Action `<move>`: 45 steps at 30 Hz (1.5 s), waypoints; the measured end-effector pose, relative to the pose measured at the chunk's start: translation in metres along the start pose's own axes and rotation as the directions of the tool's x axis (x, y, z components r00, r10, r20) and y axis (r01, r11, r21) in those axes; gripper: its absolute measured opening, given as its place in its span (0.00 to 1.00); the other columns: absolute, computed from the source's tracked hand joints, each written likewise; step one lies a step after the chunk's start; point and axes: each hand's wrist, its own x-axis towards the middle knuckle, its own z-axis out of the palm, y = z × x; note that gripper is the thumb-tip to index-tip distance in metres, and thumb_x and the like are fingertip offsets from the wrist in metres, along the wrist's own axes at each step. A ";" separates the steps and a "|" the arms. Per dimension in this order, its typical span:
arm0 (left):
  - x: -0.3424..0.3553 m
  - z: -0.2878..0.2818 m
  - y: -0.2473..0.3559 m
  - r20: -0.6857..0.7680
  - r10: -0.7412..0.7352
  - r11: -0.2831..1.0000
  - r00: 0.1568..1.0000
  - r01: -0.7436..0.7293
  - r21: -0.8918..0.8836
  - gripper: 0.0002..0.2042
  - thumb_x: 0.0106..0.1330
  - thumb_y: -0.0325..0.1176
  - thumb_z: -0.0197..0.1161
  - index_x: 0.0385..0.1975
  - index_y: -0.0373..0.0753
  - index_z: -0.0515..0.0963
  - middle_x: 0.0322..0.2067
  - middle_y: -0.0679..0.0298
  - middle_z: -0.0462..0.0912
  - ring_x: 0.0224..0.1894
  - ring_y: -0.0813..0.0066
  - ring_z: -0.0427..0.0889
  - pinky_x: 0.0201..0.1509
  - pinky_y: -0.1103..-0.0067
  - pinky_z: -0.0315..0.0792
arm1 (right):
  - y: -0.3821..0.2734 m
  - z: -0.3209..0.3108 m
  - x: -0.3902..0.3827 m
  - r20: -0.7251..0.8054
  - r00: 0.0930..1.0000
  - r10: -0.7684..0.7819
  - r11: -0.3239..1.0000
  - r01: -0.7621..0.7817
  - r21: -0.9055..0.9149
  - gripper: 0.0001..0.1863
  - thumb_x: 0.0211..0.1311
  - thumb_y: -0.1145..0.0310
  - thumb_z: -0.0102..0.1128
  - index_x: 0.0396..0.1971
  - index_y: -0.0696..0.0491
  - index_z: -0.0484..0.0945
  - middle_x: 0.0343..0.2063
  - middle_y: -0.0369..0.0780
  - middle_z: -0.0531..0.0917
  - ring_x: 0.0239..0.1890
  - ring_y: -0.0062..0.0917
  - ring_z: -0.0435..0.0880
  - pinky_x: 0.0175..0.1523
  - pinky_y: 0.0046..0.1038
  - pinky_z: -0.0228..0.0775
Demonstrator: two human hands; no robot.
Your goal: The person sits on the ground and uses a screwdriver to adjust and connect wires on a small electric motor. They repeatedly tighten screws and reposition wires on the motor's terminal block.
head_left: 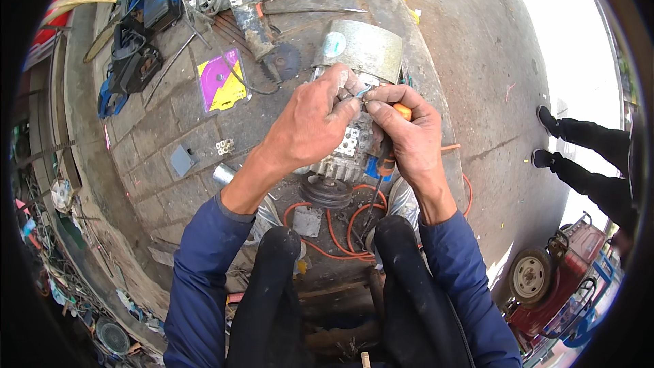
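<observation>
In the head view, a motor with a curved metal cover point(364, 48) sits between my shins, a dark pulley point(325, 189) at its near end. My left hand point(310, 123) is closed above the motor, thumb and fingertips pinching a short blue wire point(363, 91). Facing it, my right hand point(409, 133) has its thumb and forefinger at that wire and also grips an orange-and-black handled tool point(402, 112), pointing downward. A white terminal piece point(349, 140) lies on the motor just below my fingers.
Power tools point(245, 7), a chainsaw point(129, 61), a purple-and-yellow packet point(221, 80) and a small connector strip point(225, 146) lie leftward. Orange hose point(328, 225) loops by my feet. At right, another person's legs point(589, 140) and a red wheeled vehicle point(558, 272) appear.
</observation>
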 end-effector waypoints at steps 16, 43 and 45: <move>0.004 -0.002 -0.006 0.165 -0.230 0.890 0.959 0.276 -0.363 0.07 0.82 0.30 0.62 0.52 0.35 0.79 0.36 0.65 0.88 0.30 0.82 0.86 0.30 0.83 0.77 | -0.003 0.005 -0.002 -0.044 0.999 -0.018 0.999 0.016 -0.035 0.07 0.75 0.73 0.70 0.47 0.57 0.88 0.26 0.29 0.83 0.21 0.09 0.72 0.25 0.17 0.61; 0.001 -0.013 -0.001 0.097 -0.111 0.994 0.989 0.111 0.012 0.09 0.76 0.29 0.67 0.48 0.33 0.78 0.36 0.58 0.88 0.35 0.70 0.88 0.40 0.70 0.82 | 0.001 0.015 -0.006 -0.068 0.990 -0.125 0.975 0.110 -0.192 0.08 0.74 0.74 0.69 0.48 0.61 0.87 0.34 0.31 0.86 0.32 0.10 0.78 0.37 0.16 0.71; -0.003 -0.013 -0.002 0.056 0.043 0.972 0.998 -0.055 0.227 0.11 0.72 0.31 0.70 0.48 0.33 0.79 0.38 0.57 0.88 0.36 0.63 0.88 0.43 0.65 0.81 | -0.002 0.014 -0.007 -0.087 0.995 -0.054 0.981 0.036 -0.192 0.08 0.74 0.74 0.69 0.47 0.61 0.87 0.34 0.31 0.86 0.32 0.10 0.78 0.37 0.17 0.71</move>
